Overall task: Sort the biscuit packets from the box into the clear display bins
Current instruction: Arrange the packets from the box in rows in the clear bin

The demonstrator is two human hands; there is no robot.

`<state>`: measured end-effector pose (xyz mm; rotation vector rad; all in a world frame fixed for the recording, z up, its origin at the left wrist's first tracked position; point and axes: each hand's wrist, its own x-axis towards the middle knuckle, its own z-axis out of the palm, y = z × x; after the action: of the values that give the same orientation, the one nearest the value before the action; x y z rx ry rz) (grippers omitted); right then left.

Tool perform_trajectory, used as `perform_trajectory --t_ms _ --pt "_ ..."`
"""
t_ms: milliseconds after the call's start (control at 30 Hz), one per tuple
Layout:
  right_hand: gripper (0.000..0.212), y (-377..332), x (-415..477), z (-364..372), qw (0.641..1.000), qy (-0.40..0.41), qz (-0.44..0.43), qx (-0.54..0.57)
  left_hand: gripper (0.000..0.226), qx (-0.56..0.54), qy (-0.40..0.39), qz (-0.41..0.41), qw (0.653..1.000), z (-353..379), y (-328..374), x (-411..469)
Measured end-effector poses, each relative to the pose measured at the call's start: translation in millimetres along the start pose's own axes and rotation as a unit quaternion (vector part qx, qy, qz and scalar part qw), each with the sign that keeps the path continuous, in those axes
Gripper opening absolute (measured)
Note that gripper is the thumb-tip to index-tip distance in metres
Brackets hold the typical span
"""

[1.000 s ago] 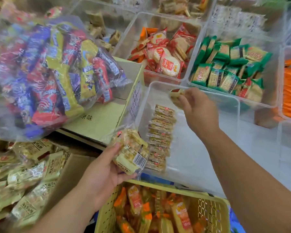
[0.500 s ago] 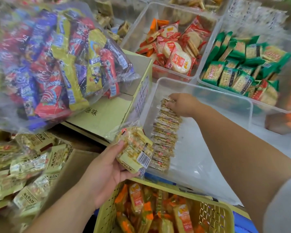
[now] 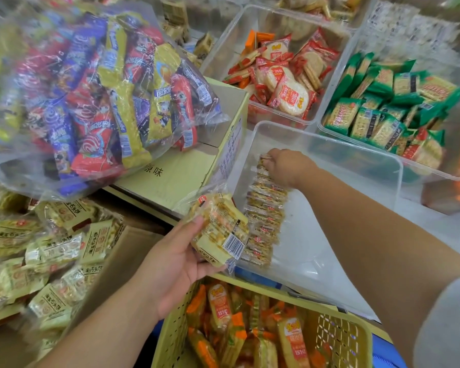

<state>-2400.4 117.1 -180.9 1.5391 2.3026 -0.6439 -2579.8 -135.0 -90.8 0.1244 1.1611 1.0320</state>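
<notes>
Pale-yellow packets (image 3: 218, 232), yellow basket (image 3: 337, 338)

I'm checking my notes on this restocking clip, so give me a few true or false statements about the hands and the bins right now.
1. The right hand is at the far end of the packet row in the near clear bin. True.
2. The left hand is empty. False: it holds a stack of packets.
3. The green packets are in the yellow basket. False: they fill a clear bin; the basket holds orange ones.
4. The big bag of sweets rests on a cardboard box. True.
</notes>
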Motion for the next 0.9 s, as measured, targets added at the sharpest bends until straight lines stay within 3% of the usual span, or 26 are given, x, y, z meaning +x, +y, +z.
perform_trajectory --t_ms 100,167,200,267,333,500,600,733,800,900 --pt "0.050 -8 -33 -5 0.996 0.089 0.005 -0.027 0.055 0.002 -0.006 0.013 1.000 1 0 -4" --pt "0.055 -17 -68 -8 0.984 0.159 -0.039 0.068 0.051 0.000 -0.006 0.025 1.000 2 1 -7" --pt "0.058 -22 -90 -10 0.971 0.159 -0.069 0.164 0.047 -0.005 -0.008 0.034 0.999 4 1 -9" --pt "0.068 -37 -139 -13 0.922 0.086 -0.128 0.355 0.047 -0.019 -0.017 0.053 0.998 8 3 -13" --pt "0.071 -52 -183 -10 0.894 0.032 -0.154 0.420 0.052 -0.026 -0.038 0.070 0.996 14 4 -17" --pt "0.067 -53 -222 8 0.903 0.128 -0.108 0.395 0.051 -0.004 -0.043 0.075 0.996 26 -1 -24" --pt "0.038 -47 -233 7 0.885 0.168 -0.125 0.416 0.048 0.013 0.005 0.092 0.996 29 -3 -29" --pt "0.033 -42 -243 9 0.851 0.348 -0.195 0.342 0.049 -0.001 0.099 0.074 0.992 28 -1 -34" --pt "0.035 -42 -245 15 0.844 0.391 -0.232 0.286 0.052 -0.039 0.063 0.028 0.997 33 -1 -40" --pt "0.049 -47 -248 27 0.849 0.384 -0.264 0.250 0.056 -0.064 0.002 -0.013 0.998 41 -4 -46"
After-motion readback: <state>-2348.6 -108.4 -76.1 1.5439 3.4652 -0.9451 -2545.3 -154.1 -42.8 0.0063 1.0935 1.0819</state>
